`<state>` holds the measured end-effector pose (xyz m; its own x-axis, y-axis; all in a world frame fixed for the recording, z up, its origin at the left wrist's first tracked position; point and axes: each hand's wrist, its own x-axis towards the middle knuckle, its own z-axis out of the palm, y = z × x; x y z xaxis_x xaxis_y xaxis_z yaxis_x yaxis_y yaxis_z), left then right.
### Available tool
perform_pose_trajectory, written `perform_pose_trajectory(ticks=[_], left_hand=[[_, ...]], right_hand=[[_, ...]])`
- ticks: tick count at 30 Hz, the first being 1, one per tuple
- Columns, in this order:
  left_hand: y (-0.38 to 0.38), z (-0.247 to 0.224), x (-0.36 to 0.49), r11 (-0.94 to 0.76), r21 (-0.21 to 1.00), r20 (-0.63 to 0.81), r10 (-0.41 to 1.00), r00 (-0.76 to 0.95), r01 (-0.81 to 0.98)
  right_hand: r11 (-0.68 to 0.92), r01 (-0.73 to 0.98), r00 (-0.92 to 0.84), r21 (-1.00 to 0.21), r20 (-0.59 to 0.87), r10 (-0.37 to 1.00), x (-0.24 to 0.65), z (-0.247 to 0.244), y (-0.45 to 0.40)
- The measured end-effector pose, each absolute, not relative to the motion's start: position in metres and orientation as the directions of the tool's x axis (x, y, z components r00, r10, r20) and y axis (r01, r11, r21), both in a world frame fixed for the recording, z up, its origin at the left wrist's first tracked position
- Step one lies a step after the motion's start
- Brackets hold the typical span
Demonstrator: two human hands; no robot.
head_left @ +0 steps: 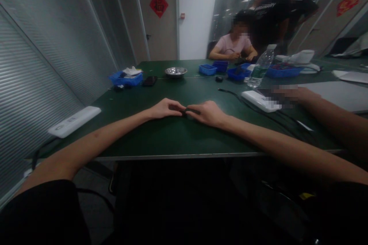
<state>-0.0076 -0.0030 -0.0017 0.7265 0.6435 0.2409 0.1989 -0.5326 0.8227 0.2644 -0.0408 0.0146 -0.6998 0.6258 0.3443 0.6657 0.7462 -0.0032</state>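
Note:
Over the middle of the green table (184,138), my left hand (164,109) and my right hand (211,113) meet at the fingertips. Thumb and fingers of each are closed in a pinch. Between the tips shows a small dark piece (186,110), too small and dim for its kind to be made out. Both forearms rest low across the table's near edge. Beyond my hands stands a shiny metal bowl (176,72) with small things in it.
White power strips lie at left (75,121) and right (260,100), with dark cables. A blue basket (126,79), a black phone (150,80), a water bottle (261,67) and blue trays (207,70) stand farther back. A co-worker's hand (299,93) reaches in from the right; other people are behind.

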Motion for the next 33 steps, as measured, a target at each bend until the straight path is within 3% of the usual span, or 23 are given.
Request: perform_pose_trajectory(ticks=[5,12,17,20,25,28,33], left_hand=[[-0.002,0.003,-0.009,-0.585,0.784,0.259,0.613,0.746,0.209],[-0.005,0.013,-0.01,-0.767,0.561,0.281,0.529,0.801,0.31],[0.012,0.014,-0.026,-0.736,0.591,0.258,0.561,0.787,0.331],[0.036,0.013,-0.057,-0.662,0.611,0.255,0.684,0.684,0.434],[0.067,0.01,-0.135,-0.413,0.491,0.299,0.907,0.297,0.767],[0.074,0.006,-0.178,-0.291,0.399,0.375,0.917,0.134,0.87],[0.083,-0.001,-0.215,-0.239,0.251,0.432,0.895,0.113,0.938]], right_hand=[[0.718,0.696,-0.661,-0.013,0.377,0.648,0.27,0.015,-0.035],[0.722,0.689,-0.708,0.065,0.274,0.651,0.269,0.015,-0.035],[0.712,0.7,-0.697,0.058,0.268,0.665,0.273,0.016,-0.03],[0.709,0.705,-0.689,0.031,0.269,0.673,0.279,0.017,-0.028],[0.72,0.694,-0.692,-0.001,0.273,0.668,0.283,0.017,-0.027],[0.72,0.694,-0.691,-0.01,0.272,0.67,0.282,0.017,-0.027],[0.719,0.694,-0.69,-0.017,0.266,0.673,0.282,0.017,-0.027]])
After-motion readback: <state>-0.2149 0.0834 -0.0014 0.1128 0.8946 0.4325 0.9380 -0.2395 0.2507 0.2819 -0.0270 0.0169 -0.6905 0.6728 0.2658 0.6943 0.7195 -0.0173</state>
